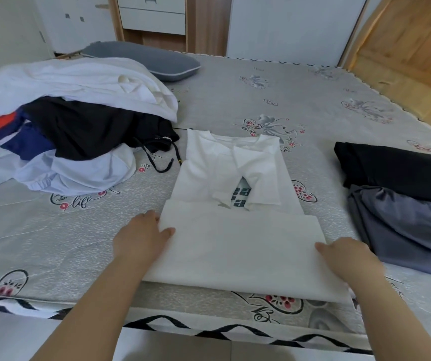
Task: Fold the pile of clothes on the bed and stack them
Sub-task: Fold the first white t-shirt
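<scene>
Both hands' fingers [166,231] pinching white shirt's [235,246] folded-up hem at opposite edges.

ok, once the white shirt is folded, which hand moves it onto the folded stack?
Probably the right hand: it grips the white shirt on the side nearest the folded dark clothes. The left hand sits toward the unfolded pile.

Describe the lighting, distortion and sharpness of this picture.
Head view: soft, even daylight, only faint shadows under the hands; wide-angle bending curves the bed edge; the white shirt is bright, its folds washed out; the clothes pile looks slightly soft.
</scene>
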